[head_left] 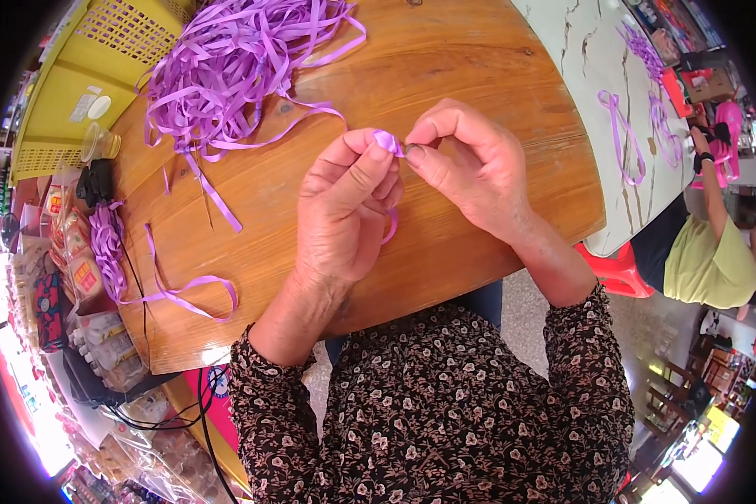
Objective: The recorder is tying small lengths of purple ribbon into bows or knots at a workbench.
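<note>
Thumb and forefinger of the left hand (344, 206) are clamped on a purple ribbon (385, 140) above the wooden table (479, 76), the ribbon's tail hanging below that hand. Those of the right hand (477, 176) pinch a small dark piece (408, 148) just beside it, too tiny to identify. Toward the table's far left lies a heap of purple ribbons (235, 71); a yellow basket (84, 76) stands at its left edge, a marbled white table (592, 84) at its right.

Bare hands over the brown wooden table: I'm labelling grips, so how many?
2: left hand, pinching a thin purple ribbon; right hand, close beside it. None seems hidden.
</note>
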A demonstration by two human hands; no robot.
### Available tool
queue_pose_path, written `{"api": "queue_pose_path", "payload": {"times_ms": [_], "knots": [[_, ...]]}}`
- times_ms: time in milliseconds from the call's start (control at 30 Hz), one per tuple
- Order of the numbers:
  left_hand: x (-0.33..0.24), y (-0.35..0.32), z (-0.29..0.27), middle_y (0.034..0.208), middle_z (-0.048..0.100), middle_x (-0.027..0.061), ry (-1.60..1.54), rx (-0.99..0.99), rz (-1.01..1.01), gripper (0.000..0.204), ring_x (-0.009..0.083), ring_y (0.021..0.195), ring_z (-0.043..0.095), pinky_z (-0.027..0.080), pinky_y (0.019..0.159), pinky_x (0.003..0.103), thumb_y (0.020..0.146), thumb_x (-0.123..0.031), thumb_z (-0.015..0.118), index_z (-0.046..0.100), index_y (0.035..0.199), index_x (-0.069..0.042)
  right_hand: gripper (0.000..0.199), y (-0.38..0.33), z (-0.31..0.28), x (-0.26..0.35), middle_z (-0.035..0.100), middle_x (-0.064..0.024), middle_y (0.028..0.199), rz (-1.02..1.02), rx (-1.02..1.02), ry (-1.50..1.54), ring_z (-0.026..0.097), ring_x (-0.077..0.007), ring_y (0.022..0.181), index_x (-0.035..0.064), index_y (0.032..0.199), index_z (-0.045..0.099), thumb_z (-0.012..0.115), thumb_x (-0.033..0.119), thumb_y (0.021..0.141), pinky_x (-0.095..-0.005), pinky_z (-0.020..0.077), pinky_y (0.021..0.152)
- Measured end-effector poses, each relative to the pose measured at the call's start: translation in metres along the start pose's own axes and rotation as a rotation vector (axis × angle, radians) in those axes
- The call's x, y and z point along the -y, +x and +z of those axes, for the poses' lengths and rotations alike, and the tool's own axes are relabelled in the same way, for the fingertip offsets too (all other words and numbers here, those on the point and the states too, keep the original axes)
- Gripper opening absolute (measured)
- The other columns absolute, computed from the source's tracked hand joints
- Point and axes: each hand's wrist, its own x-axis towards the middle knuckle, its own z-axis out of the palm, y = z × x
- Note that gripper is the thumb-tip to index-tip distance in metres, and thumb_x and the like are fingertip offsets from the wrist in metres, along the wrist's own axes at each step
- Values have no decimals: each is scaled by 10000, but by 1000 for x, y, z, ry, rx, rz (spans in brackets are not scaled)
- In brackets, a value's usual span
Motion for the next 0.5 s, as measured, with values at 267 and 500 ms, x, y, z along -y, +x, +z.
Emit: {"api": "queue_pose_path", "payload": {"times_ms": [267,500], "knots": [[0,2,-1,856,614,-5,11,-17,-3,72,63,744,528,386,650,204,871,-98,609,606,933,-61,146,2,1,-3,571,-61,837,-322,-25,-229,527,-138,751,-10,868,596,667,-61,750,-248,414,673],[2,2,3,854,598,-1,23,-32,30,76,54,690,472,350,608,200,870,-67,601,607,938,-34,98,0,0,-3,572,-46,821,-231,-20,-175,511,-104,742,-10,842,582,633,-59,775,-223,399,644]]}}
